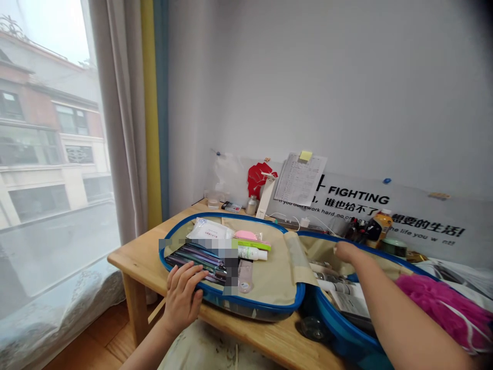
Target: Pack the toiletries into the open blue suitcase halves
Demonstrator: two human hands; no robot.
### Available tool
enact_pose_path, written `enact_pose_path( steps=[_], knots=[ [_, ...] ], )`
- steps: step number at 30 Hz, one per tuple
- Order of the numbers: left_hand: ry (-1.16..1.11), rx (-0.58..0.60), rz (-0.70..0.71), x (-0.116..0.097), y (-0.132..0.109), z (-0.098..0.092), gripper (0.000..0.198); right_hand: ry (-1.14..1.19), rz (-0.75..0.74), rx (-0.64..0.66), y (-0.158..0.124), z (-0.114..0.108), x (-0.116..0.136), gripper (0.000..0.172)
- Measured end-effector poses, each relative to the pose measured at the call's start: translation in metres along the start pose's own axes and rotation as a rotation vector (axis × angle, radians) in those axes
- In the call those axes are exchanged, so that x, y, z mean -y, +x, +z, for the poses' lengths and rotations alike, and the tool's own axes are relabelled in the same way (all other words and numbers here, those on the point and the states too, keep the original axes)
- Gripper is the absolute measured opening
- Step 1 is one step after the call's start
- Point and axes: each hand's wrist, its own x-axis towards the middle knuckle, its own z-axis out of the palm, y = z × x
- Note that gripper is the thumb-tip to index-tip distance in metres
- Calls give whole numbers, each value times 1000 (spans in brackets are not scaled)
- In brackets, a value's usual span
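My left hand [185,290] lies over the near left rim of a blue-edged case [262,311], its fingers stretched out against a bundle of dark, slim items [200,258], partly blurred out. Beside that bundle in the same half are a white soft packet [211,231], a white bottle [252,253], a green strip-shaped item [256,245], a pink item [246,235] and a pale flat item [245,276]. My right hand [345,252] reaches into the other half, above white tubes and boxes [346,298]. Its fingers are mostly hidden from view.
The case lies spread on a wooden table [134,252]. A magenta mesh puff [442,308] rests on its right side. Several bottles [379,228] stand along the wall behind. A dark round object [316,328] sits at the near edge. A window [46,128] is on the left.
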Motion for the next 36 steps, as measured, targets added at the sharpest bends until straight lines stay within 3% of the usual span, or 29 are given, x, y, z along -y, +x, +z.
enact_pose_path(
  steps=[3,6,12,18,23,36],
  knots=[
    [2,2,-1,0,0,1,31,-3,-27,-50,4,-20,27,37],
    [1,4,2,0,0,1,31,18,-170,-72,3,-29,69,43],
    [-5,-5,9,-1,3,-1,30,-11,-563,-64,-2,-25,158,37],
    [-11,-7,-9,-1,2,0,31,-49,-681,-82,10,-15,211,36],
    [-6,3,-12,-2,2,-1,32,-87,-646,-85,17,-1,230,36],
    [-20,-14,-21,-4,5,-2,31,-163,-522,-100,11,14,223,35]
  ],
)
